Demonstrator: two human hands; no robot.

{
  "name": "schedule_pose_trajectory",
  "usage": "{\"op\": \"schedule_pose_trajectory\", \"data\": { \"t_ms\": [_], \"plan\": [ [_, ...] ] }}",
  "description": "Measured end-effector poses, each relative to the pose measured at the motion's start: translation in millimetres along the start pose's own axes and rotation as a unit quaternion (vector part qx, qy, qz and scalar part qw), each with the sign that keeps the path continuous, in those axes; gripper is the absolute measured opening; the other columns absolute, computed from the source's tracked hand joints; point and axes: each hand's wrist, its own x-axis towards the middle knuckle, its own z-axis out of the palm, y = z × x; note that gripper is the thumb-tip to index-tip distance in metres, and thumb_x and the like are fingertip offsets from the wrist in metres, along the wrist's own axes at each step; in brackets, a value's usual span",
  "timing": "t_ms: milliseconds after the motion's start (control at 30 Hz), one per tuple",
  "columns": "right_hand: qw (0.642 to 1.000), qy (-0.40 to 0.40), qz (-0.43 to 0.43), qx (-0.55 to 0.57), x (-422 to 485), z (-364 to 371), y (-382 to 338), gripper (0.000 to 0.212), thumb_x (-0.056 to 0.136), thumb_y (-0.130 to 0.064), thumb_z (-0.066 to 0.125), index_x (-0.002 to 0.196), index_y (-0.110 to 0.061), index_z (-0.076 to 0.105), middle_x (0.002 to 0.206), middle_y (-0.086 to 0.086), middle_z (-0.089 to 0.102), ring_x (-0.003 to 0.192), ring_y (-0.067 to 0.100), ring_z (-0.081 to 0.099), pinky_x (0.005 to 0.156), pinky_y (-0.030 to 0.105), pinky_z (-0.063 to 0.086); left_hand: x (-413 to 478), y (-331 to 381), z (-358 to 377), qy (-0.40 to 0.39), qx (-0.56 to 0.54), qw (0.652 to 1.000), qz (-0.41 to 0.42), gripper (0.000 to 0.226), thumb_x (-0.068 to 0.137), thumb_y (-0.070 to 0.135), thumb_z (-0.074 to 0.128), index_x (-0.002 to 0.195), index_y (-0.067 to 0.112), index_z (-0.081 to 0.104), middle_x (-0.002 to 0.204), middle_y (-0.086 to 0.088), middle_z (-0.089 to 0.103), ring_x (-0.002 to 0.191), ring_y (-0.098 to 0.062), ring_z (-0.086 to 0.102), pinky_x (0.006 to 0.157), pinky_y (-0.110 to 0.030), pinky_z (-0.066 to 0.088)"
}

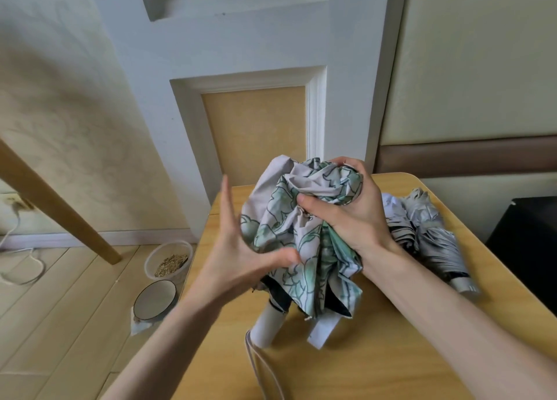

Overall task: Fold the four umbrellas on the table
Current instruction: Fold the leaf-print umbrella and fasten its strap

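At the lower left of the frame, on the floor beside the surface, I see a plastic tub of grain and a bowl; neither is part of the job.

Left of centre, the left hand is spread flat with its fingers straight, the palm laid against the side of the floral umbrella, gripping nothing.

The umbrella stands at mid-frame, its white handle down on the surface and its canopy collapsed but loose and billowing.

Just right of centre, the right hand has its fingers and thumb curled round the bunched top of the cloth, holding it gathered.

At the right edge of the surface lie grey umbrellas, collapsed and heaped together. I make out at least two, and cannot tell how tidily they are wrapped.

I judge the work roughly midway. The floral one needs its panels smoothed, rolled round the shaft and strapped, and I cannot pick out a fourth umbrella.
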Motion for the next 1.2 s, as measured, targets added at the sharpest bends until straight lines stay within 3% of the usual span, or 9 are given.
{"op": "schedule_pose_trajectory", "data": {
  "t_ms": [100, 200, 300, 400, 600, 700, 833, 1100, 1200],
  "plan": [
    [1.000, -0.009, -0.003, 0.015, -3.8, 2.5, -3.2, 0.067, 0.068, 0.003, 0.096, 0.122, -0.014, 0.060, 0.110, 0.003, 0.077, 0.100, 0.015, 0.076, 0.088, 0.028, 0.060, 3.6, -16.4, 25.1, -0.098, -0.040, 0.994, 0.007, 0.170, 0.050, 0.032, 0.104, 0.164, 0.030, -0.021, 0.148, 0.021, 0.058, 0.144, -0.006, 0.051, 0.123, -0.044, 0.039],
    [1.000, -0.009, 0.003, 0.019, -4.5, 3.4, -3.7, 0.066, 0.069, 0.004, 0.095, 0.122, -0.014, 0.060, 0.111, 0.006, 0.077, 0.102, 0.017, 0.076, 0.090, 0.031, 0.061, 4.7, -17.4, 31.7, -0.135, -0.038, 0.990, 0.019, 0.129, 0.065, -0.010, 0.091, 0.164, 0.016, 0.013, 0.149, -0.001, 0.060, 0.141, -0.022, 0.057, 0.115, -0.049, 0.049],
    [1.000, -0.005, 0.014, 0.011, -4.3, 4.8, -3.0, 0.066, 0.068, 0.005, 0.095, 0.120, -0.016, 0.061, 0.109, 0.004, 0.077, 0.099, 0.014, 0.076, 0.086, 0.028, 0.061, 5.0, -16.5, 32.2, -0.141, 0.017, 0.989, -0.038, 0.076, 0.074, -0.004, 0.092, 0.140, 0.011, 0.057, 0.129, -0.007, 0.074, 0.122, -0.025, 0.071, 0.104, -0.044, 0.056],
    [1.000, -0.005, 0.018, 0.013, -4.1, 6.1, -2.2, 0.066, 0.067, 0.006, 0.094, 0.118, -0.017, 0.061, 0.108, 0.003, 0.077, 0.097, 0.013, 0.076, 0.082, 0.026, 0.060, 2.2, -22.6, 28.1, -0.133, 0.005, 0.983, -0.123, 0.052, 0.077, 0.008, 0.092, 0.125, 0.016, 0.073, 0.118, -0.001, 0.080, 0.113, -0.022, 0.075, 0.099, -0.039, 0.058],
    [0.999, -0.039, -0.006, -0.009, 0.0, 3.5, -11.7, 0.067, 0.064, 0.009, 0.094, 0.114, -0.021, 0.062, 0.101, -0.009, 0.075, 0.096, 0.009, 0.075, 0.083, 0.023, 0.058, -18.4, -26.3, 37.7, -0.079, -0.073, 0.983, -0.149, 0.044, 0.078, 0.015, 0.088, 0.121, 0.017, 0.076, 0.118, -0.007, 0.079, 0.110, -0.030, 0.075, 0.102, -0.055, 0.057],
    [0.999, -0.046, -0.017, -0.023, 0.2, 1.1, -15.0, 0.066, 0.064, 0.009, 0.094, 0.114, -0.019, 0.062, 0.099, -0.011, 0.074, 0.093, 0.003, 0.073, 0.081, 0.016, 0.054, -22.3, -26.5, 39.7, -0.100, -0.073, 0.983, -0.136, 0.054, 0.078, 0.014, 0.088, 0.129, 0.017, 0.071, 0.123, -0.005, 0.077, 0.116, -0.027, 0.074, 0.103, -0.051, 0.057],
    [0.999, -0.030, 0.011, -0.014, -2.1, -2.5, -8.4, 0.064, 0.065, 0.007, 0.095, 0.116, -0.015, 0.063, 0.102, -0.002, 0.077, 0.094, 0.009, 0.075, 0.083, 0.023, 0.058, -23.0, -26.2, 43.1, -0.124, -0.096, 0.976, -0.148, 0.065, 0.080, 0.002, 0.089, 0.137, 0.016, 0.062, 0.129, -0.005, 0.075, 0.122, -0.026, 0.071, 0.108, -0.049, 0.054],
    [0.999, -0.036, 0.022, -0.027, -0.4, -4.5, -7.4, 0.065, 0.063, 0.007, 0.095, 0.115, -0.017, 0.065, 0.103, -0.004, 0.078, 0.095, 0.010, 0.076, 0.082, 0.023, 0.059, -27.3, -25.8, 48.7, -0.175, -0.154, 0.959, -0.159, 0.059, 0.082, -0.005, 0.084, 0.135, 0.012, 0.064, 0.128, -0.007, 0.075, 0.120, -0.026, 0.071, 0.101, -0.035, 0.058],
    [0.998, -0.043, 0.019, -0.036, 1.7, -5.1, -6.6, 0.064, 0.062, 0.006, 0.095, 0.113, -0.019, 0.065, 0.101, -0.006, 0.078, 0.095, 0.008, 0.075, 0.080, 0.020, 0.057, -28.8, -28.9, 52.0, -0.167, -0.162, 0.957, -0.171, 0.056, 0.080, 0.002, 0.084, 0.132, 0.014, 0.067, 0.126, -0.010, 0.076, 0.118, -0.032, 0.072, 0.100, -0.042, 0.059]
  ]
}}
